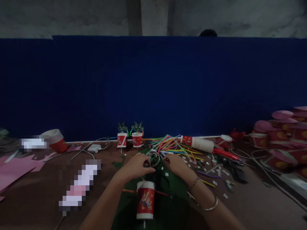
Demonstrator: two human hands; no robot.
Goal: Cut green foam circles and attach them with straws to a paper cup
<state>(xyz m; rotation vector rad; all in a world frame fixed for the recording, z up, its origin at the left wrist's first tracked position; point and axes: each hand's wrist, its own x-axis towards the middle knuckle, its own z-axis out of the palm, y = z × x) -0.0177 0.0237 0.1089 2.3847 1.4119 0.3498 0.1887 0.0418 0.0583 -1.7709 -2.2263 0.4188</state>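
Note:
My left hand (137, 165) is curled at the near left side of a ring-shaped roll of tape (157, 158), its fingers closed on the roll's edge. To the right of the roll, my right hand (177, 166) is closed in a pinch; whatever lies between its fingertips is too small to make out. Nearer to me, below both hands, a red and white paper cup (145, 201) has orange side arms and a thin stick coming out underneath. Dark green material (129, 204) lies beneath it.
Two cup figures (122, 140) with green cut-out heads stand at the back. Coloured pipe cleaners (171, 145) spread beside a stack of cups (200, 143). A red-handled tool (225, 154) and white scraps lie right. Pink paper (16, 169) lies left; more cups (275, 140) crowd the right.

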